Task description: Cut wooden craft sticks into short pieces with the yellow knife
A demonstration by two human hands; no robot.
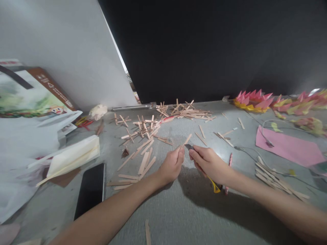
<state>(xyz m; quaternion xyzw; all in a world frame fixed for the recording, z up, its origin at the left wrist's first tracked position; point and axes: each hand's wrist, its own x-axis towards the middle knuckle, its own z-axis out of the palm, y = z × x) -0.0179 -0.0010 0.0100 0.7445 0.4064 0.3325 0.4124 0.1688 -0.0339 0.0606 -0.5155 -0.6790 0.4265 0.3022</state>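
On the left, the phone (90, 189) was laid flat, perhaps to be near but not among the sticks. The loose sticks (143, 163) were spread within easy reach, it seemed for quick picking. By the left hand (171, 165), one stick (188, 139) was pinched between thumb and bent fingers, its free end pointed away, probably so that it was presented to the tool. By the right hand (208, 162), a knife-like tool (188, 146) was gripped with fingers curled around it; its dark tip was just beside the stick, but whether they touched could not be told. The pink paper (288, 146) was placed farther right, likely set aside. Counted were one phone, one pinched stick, one tool and one pink paper; the loose sticks overlapped too much to be counted.
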